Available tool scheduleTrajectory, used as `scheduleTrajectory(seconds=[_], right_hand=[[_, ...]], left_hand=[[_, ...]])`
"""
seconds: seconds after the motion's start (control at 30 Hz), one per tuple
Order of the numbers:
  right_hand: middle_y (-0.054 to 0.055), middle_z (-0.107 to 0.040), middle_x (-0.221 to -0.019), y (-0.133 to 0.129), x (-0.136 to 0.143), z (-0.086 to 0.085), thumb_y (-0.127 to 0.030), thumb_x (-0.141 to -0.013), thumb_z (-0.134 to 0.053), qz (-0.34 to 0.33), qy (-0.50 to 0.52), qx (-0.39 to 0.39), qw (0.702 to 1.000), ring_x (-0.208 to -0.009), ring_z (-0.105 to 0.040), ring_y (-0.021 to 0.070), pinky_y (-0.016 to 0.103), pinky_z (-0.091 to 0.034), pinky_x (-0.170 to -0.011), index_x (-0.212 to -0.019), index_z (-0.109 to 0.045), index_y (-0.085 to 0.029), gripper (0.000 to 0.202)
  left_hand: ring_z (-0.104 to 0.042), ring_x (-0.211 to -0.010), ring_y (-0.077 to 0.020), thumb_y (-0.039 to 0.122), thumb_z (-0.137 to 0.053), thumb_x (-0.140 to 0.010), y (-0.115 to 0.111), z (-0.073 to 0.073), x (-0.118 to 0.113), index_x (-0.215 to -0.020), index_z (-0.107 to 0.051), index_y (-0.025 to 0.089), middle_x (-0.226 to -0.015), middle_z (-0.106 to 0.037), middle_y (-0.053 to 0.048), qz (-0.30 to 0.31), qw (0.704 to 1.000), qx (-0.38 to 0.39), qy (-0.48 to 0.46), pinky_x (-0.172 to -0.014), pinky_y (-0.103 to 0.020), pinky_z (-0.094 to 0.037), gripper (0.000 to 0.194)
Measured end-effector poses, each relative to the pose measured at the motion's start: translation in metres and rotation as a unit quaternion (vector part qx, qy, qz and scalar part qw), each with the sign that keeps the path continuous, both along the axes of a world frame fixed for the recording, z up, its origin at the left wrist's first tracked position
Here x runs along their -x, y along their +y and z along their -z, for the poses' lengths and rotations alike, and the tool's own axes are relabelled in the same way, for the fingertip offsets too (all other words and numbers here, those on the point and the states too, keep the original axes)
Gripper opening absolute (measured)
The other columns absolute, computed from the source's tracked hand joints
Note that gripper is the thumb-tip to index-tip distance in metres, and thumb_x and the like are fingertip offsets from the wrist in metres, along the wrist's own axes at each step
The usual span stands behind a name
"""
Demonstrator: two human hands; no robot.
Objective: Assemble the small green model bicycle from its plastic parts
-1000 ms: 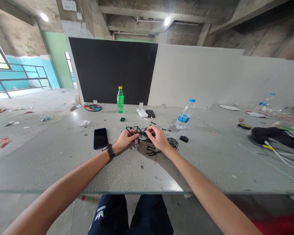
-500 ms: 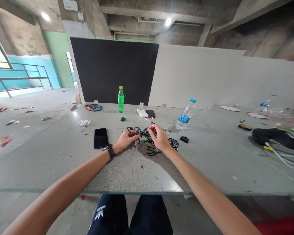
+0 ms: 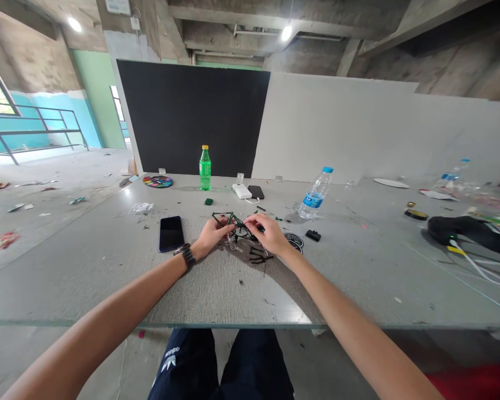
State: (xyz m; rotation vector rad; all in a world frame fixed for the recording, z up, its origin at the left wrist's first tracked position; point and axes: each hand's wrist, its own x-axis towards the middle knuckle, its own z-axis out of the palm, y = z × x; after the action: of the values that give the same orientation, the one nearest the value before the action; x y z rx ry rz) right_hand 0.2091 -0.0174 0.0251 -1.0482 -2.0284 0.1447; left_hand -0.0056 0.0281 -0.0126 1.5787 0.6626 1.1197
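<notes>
My left hand point(image 3: 210, 236) is closed around the lower part of a small green model bicycle frame point(image 3: 224, 214), just above the tabletop. From the right, my right hand point(image 3: 270, 233) meets the frame's end with thumb and fingertips pinched together. Whatever sits in that pinch is too small to make out. A shiny round piece point(image 3: 233, 245) shows below the frame by my left fingers. Thin black parts point(image 3: 259, 255) lie in front of my right hand. Small spoked wheels point(image 3: 294, 240) rest beside its wrist, partly covered by it.
A phone point(image 3: 171, 234) lies left of my left hand. Behind stand a green bottle point(image 3: 205, 171) and a tilted water bottle point(image 3: 315, 194), with a white power bank point(image 3: 241, 191) between. A small black block point(image 3: 313, 235) sits right; cables point(image 3: 479, 264) lie far right.
My right hand has moved slightly left and its fingertips have come to the end of the bicycle frame. The frame has shifted a little left in my left hand.
</notes>
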Motion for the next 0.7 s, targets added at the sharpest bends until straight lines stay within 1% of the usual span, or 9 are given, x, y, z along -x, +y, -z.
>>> scheduleTrajectory(seconds=[0.1, 0.17, 0.2, 0.3, 0.37, 0.43, 0.53, 0.6, 0.7], right_hand=[[0.007, -0.072, -0.102, 0.004, -0.013, 0.0, -0.039, -0.102, -0.046, 0.049, 0.008, 0.004, 0.999, -0.091, -0.066, 0.0222, 0.036, -0.052, -0.08, -0.106, -0.066, -0.024, 0.025], [0.007, -0.072, -0.1, 0.006, -0.022, 0.0, -0.039, -0.101, -0.051, 0.073, -0.032, 0.007, 0.997, -0.091, -0.066, 0.0239, 0.039, -0.051, -0.082, -0.102, -0.068, -0.023, 0.023], [0.007, -0.073, -0.1, 0.006, -0.025, 0.0, -0.039, -0.099, -0.054, 0.072, -0.062, 0.006, 0.995, -0.093, -0.066, 0.0248, 0.041, -0.051, -0.084, -0.1, -0.069, -0.023, 0.022], [0.007, -0.073, -0.101, 0.002, -0.021, 0.002, -0.04, -0.097, -0.06, 0.023, -0.142, -0.004, 0.99, -0.097, -0.064, 0.026, 0.044, -0.048, -0.09, -0.101, -0.073, -0.024, 0.02], [0.008, -0.073, -0.103, -0.001, -0.008, 0.004, -0.042, -0.096, -0.062, -0.024, -0.172, -0.008, 0.985, -0.099, -0.063, 0.026, 0.043, -0.048, -0.09, -0.108, -0.074, -0.027, 0.023], [0.008, -0.072, -0.105, -0.004, 0.008, 0.007, -0.044, -0.094, -0.065, -0.053, -0.203, -0.009, 0.978, -0.102, -0.062, 0.0261, 0.043, -0.046, -0.092, -0.112, -0.075, -0.029, 0.025], [0.008, -0.071, -0.105, -0.006, 0.024, 0.012, -0.042, -0.093, -0.067, -0.068, -0.237, -0.013, 0.969, -0.102, -0.062, 0.026, 0.044, -0.045, -0.093, -0.101, -0.077, -0.029, 0.019], [0.008, -0.071, -0.101, -0.005, 0.026, 0.013, -0.039, -0.094, -0.065, -0.071, -0.229, -0.006, 0.971, -0.099, -0.063, 0.0251, 0.043, -0.046, -0.092, -0.098, -0.076, -0.026, 0.017], [0.008, -0.072, -0.102, -0.004, 0.019, 0.012, -0.035, -0.099, -0.057, -0.052, -0.141, 0.009, 0.989, -0.097, -0.064, 0.0233, 0.038, -0.049, -0.088, -0.106, -0.07, -0.024, 0.018]], left_hand=[[-0.057, -0.062, -0.0109, 0.041, -0.074, -0.079, 0.006, 0.004, 0.0, -0.094, -0.071, 0.014, -0.081, -0.067, -0.005, -0.049, 0.998, 0.011, -0.03, -0.057, -0.022, -0.046, 0.032], [-0.058, -0.061, -0.0108, 0.042, -0.074, -0.078, 0.008, 0.004, 0.0, -0.092, -0.071, 0.014, -0.081, -0.067, -0.005, -0.078, 0.996, 0.017, -0.045, -0.056, -0.022, -0.046, 0.031], [-0.058, -0.061, -0.0109, 0.042, -0.074, -0.077, 0.008, 0.004, 0.0, -0.09, -0.07, 0.014, -0.08, -0.067, -0.004, -0.092, 0.994, 0.02, -0.05, -0.056, -0.022, -0.046, 0.031], [-0.059, -0.063, -0.0112, 0.041, -0.073, -0.078, 0.008, 0.002, 0.001, -0.087, -0.069, 0.015, -0.08, -0.067, -0.004, -0.126, 0.99, 0.018, -0.058, -0.056, -0.022, -0.047, 0.028], [-0.059, -0.063, -0.0115, 0.041, -0.071, -0.079, 0.008, 0.002, 0.001, -0.085, -0.068, 0.015, -0.079, -0.067, -0.003, -0.139, 0.989, 0.011, -0.054, -0.056, -0.022, -0.047, 0.027], [-0.059, -0.063, -0.0116, 0.04, -0.07, -0.079, 0.007, 0.003, 0.002, -0.084, -0.068, 0.016, -0.077, -0.066, -0.002, -0.142, 0.989, 0.002, -0.046, -0.056, -0.022, -0.046, 0.025], [-0.059, -0.062, -0.0112, 0.039, -0.069, -0.079, 0.007, 0.004, 0.002, -0.083, -0.067, 0.016, -0.076, -0.066, -0.002, -0.139, 0.99, 0.0, -0.035, -0.056, -0.022, -0.046, 0.024], [-0.059, -0.061, -0.0109, 0.038, -0.069, -0.079, 0.007, 0.005, 0.002, -0.084, -0.067, 0.016, -0.077, -0.067, -0.002, -0.136, 0.99, 0.001, -0.031, -0.056, -0.022, -0.046, 0.023], [-0.057, -0.058, -0.0102, 0.037, -0.07, -0.079, 0.006, 0.003, 0.002, -0.084, -0.067, 0.015, -0.077, -0.067, -0.003, -0.115, 0.993, -0.004, -0.024, -0.055, -0.022, -0.045, 0.023]])
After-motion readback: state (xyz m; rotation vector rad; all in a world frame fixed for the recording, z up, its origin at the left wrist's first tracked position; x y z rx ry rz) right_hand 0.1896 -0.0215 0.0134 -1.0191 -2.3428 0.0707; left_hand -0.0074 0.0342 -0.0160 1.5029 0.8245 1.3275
